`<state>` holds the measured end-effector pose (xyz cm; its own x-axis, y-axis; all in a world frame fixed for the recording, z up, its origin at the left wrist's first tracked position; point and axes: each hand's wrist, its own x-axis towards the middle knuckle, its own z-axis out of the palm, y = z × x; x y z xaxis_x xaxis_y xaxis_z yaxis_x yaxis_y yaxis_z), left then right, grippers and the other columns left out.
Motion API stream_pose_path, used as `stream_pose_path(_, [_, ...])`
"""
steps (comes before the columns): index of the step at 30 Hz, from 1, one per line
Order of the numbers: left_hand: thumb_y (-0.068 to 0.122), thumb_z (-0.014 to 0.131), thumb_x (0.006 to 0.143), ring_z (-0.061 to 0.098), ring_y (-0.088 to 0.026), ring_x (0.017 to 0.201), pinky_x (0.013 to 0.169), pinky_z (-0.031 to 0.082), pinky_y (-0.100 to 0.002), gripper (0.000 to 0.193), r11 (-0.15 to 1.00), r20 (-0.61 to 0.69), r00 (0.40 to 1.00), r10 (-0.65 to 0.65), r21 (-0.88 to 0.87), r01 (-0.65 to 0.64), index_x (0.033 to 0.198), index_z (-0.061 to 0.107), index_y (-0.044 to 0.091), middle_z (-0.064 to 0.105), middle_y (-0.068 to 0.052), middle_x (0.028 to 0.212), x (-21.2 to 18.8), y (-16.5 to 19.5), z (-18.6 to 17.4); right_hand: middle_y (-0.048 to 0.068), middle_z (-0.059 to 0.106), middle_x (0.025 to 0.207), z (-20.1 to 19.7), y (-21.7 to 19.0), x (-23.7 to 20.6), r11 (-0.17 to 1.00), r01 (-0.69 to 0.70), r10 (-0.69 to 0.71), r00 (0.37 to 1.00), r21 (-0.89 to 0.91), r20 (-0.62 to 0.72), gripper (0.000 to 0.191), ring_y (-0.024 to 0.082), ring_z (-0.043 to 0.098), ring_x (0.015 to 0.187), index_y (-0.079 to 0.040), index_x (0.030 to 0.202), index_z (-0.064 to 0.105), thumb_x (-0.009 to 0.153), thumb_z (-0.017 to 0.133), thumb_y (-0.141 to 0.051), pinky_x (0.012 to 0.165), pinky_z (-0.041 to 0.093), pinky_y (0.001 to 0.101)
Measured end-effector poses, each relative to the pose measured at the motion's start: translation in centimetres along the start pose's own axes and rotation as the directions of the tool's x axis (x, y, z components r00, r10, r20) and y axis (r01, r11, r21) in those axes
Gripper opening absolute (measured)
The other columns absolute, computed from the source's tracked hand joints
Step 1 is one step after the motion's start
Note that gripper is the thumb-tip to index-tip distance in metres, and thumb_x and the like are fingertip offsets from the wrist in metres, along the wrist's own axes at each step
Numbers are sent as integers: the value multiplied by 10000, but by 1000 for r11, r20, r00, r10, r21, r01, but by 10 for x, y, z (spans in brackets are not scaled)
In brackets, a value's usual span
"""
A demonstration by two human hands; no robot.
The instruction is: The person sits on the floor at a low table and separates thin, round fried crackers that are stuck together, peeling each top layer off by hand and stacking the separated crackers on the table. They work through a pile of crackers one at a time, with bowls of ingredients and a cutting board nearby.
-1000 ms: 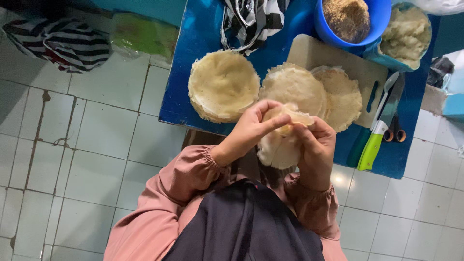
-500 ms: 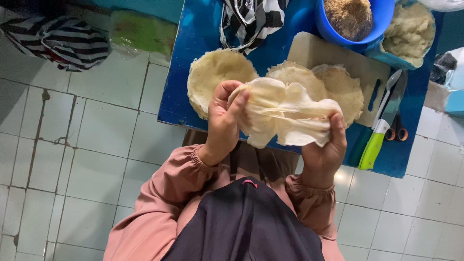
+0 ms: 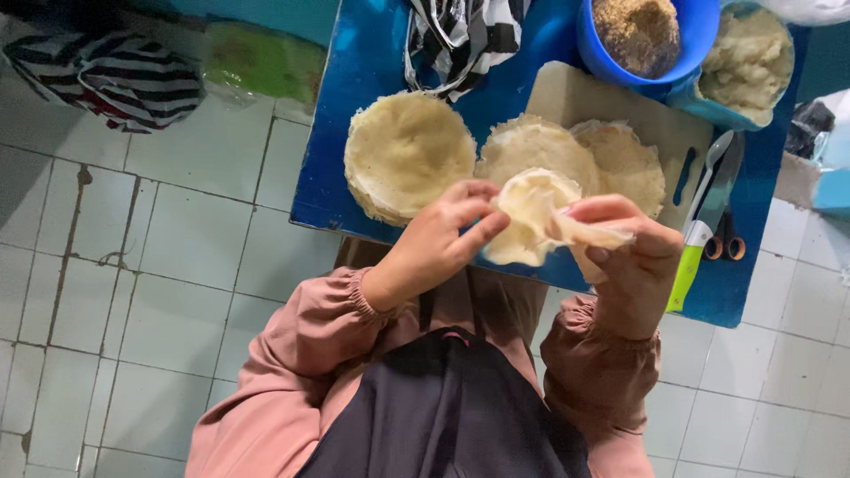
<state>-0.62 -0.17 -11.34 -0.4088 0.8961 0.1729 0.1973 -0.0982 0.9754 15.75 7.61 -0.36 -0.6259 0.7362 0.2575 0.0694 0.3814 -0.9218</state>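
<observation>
We are pinching one thin pale wrapper between our left hand and right hand, both clamped on it, above the blue table. Three wrapper stacks are lying there, two on the cutting board, beside one blue bowl and one green-handled knife.

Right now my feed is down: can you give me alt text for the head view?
Both hands, left and right, hold a thin pale wrapper between them above a blue table. On the table lie a stack of wrappers, a cutting board with more, a knife, a blue bowl of brown filling and a tub of pale filling.
</observation>
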Motion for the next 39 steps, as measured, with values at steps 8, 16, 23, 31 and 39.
stream_pose_path(8, [160,746,963,668,-67,937,818,551,-228,254,775,146,957,-251,-562,290,1148,658,9,711,-34,1036,12,-23,9,106,481,1199,23,-49,12,934,17,-22,1000,-357,-10,605,246,584,1184,-70,1151,541,648,387,228,1034,509,327])
stream_pose_path(16, [81,783,971,633,-43,882,790,535,-199,165,936,28,998,-61,-345,67,1058,662,10,681,2,952,4,-14,15,103,501,1474,-31,38,33,994,-29,-14,919,103,394,761,205,485,1402,25,1389,483,731,854,-64,1217,379,350])
stream_pose_path(23, [108,738,1002,660,-38,944,847,546,-199,149,829,16,998,-68,-555,65,1100,667,22,702,8,1014,6,-16,19,68,729,1025,-26,93,16,884,-416,378,905,212,197,232,111,685,955,47,1140,663,924,744,21,842,547,230])
stream_pose_path(31, [215,665,994,622,-9,884,772,532,-189,371,653,128,949,-289,-698,293,1324,603,58,685,53,998,7,-32,21,51,688,1012,-22,86,23,839,-345,282,937,420,207,57,96,644,930,45,1046,669,991,675,29,838,502,210])
stream_pose_path(39, [207,629,1070,606,-31,894,777,496,-209,268,816,-4,983,-186,-557,152,1207,728,-1,703,10,1002,2,-40,24,192,719,1151,-25,108,19,570,-341,274,937,748,219,66,282,707,1055,-5,1137,587,1082,556,-26,966,558,395])
